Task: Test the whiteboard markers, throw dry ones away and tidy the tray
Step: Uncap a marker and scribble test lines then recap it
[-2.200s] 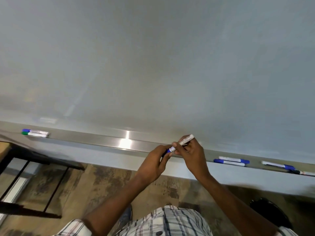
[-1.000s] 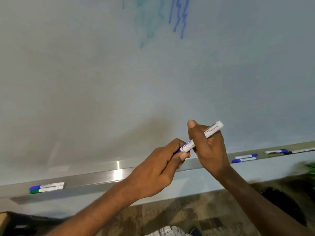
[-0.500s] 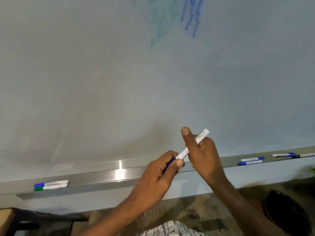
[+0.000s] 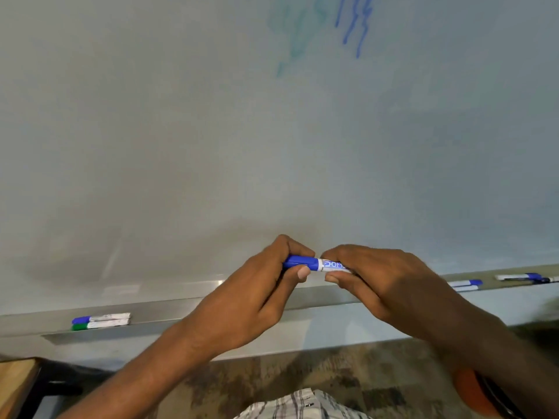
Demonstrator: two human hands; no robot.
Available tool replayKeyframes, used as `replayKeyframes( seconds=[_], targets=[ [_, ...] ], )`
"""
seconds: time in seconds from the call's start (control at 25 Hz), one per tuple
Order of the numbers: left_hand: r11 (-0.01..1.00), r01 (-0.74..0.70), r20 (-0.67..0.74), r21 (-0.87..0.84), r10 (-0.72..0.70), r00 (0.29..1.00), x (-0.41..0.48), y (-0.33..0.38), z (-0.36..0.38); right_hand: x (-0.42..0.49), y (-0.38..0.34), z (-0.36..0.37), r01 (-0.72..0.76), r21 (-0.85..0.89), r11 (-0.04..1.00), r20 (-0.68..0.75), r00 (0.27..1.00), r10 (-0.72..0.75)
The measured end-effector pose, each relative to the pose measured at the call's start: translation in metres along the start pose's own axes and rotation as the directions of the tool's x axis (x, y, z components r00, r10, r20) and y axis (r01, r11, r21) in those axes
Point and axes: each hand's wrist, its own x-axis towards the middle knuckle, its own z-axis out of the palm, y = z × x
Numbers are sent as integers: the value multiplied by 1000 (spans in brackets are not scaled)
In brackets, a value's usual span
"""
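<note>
Both hands hold one blue whiteboard marker (image 4: pixel 317 264) level in front of the whiteboard (image 4: pixel 211 131). My left hand (image 4: pixel 257 300) grips its blue cap end. My right hand (image 4: pixel 381 282) pinches the white barrel. The cap sits on the marker. The metal tray (image 4: pixel 181 309) runs below the hands. A blue marker (image 4: pixel 101 318) and a green marker (image 4: pixel 99 324) lie side by side on the tray's left part. Two blue markers (image 4: pixel 465 285) lie right of my hands, with more markers (image 4: pixel 526 277) at the far right.
Blue scribbles (image 4: pixel 354 28) and faint green smears (image 4: pixel 296 31) mark the top of the whiteboard. A wooden table corner (image 4: pixel 15 385) stands at the lower left. Patterned floor (image 4: pixel 287 376) lies below the board. A dark round object (image 4: pixel 484 394) sits at the lower right.
The marker has swung from tilted up-right to level. My right hand has turned over and slid down the barrel toward the cap. Both hands have moved slightly up in the view.
</note>
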Motion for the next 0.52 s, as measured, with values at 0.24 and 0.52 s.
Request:
replayKeyframes(
  seconds=[0.24, 0.52],
  targets=[
    [895, -311, -11, 321, 332, 943, 10, 7, -18, 14, -18, -47, -213, 545, 811, 323, 946, 31],
    [695, -549, 69, 465, 589, 805, 21, 6, -37, 8, -19, -46, -200, 590, 782, 195, 975, 103]
  ],
)
